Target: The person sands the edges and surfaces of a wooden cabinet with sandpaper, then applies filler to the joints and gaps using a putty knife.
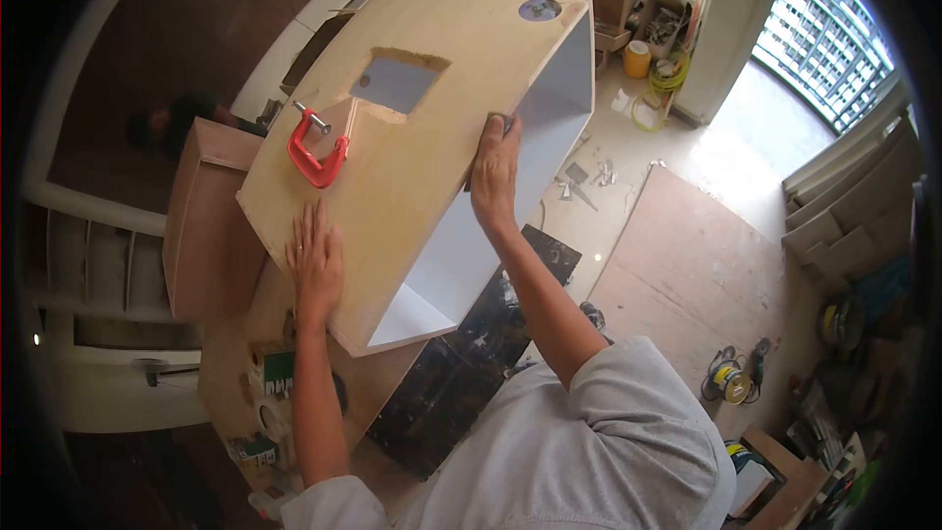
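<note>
A large wooden cabinet box [422, 162] with a white interior lies before me, its pale plywood face up. My left hand [315, 260] rests flat on that face near its lower left edge, fingers spread. At the box's front edge, my right hand [496, 172] is closed around a small dark block [503, 122]. A red clamp [320, 152] lies on the plywood above my left hand, beside a rectangular cutout [395, 84]. Near the far right corner is a round hole [540, 10].
A black stained board [442, 402] lies under the box's near side. Right of it, a plywood sheet [687, 255] covers part of the floor. A power tool [731, 381], a yellow container [637, 59] and a yellow hose [648, 110] lie further right. Wooden drawers [211, 226] stand left.
</note>
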`<state>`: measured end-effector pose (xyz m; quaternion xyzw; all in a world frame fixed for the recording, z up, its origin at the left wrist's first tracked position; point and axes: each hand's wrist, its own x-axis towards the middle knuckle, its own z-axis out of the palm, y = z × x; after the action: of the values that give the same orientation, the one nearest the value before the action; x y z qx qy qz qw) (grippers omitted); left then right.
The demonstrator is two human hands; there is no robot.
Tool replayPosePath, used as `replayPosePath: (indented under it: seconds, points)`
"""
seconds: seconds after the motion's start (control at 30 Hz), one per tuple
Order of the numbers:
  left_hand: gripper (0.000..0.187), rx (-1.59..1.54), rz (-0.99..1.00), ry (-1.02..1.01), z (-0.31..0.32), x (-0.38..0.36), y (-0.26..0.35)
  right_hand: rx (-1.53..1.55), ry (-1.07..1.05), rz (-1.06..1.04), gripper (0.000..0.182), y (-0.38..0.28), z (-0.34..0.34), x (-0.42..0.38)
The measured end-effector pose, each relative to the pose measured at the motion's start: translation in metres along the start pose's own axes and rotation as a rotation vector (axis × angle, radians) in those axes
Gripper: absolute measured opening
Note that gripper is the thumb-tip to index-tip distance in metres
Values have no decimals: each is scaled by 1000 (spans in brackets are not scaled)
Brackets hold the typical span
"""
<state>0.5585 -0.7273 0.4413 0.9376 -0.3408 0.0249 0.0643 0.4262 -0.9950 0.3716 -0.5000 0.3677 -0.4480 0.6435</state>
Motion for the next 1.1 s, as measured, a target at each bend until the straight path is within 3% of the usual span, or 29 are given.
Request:
replayPosePath:
  seconds: [0.07,0.27,0.4,0.5,0.53,0.63,0.8,1.03,1.1]
  points:
    - [64,-7,-3,-6,0,0,1,56,-27,-16,100,9,-1,-6]
    - [64,-16,20,5,2,-1,-5,318,13,-14,88,-3,-20,76]
    - [64,-1,-5,0,3,0,-4,267,46,-50,70,18,-17,13]
    - [64,-2,10,-1,3,-4,-4,185,88,-158,66,14,-20,36]
    - [64,-5,22,9,3,-2,-4,191,76,-120,77,5,-24,48]
    - [63,-30,19,15,2,-2,-4,240,138,-151,77,-7,-26,77]
    - [62,-20,-2,8,2,1,-3,129,176,-204,79,25,-22,24]
    - [62,-29,6,9,-2,-3,3,203,215,-270,68,0,-24,94]
    - [62,-29,-4,2,-2,-2,3,206,233,-267,70,11,-18,71]
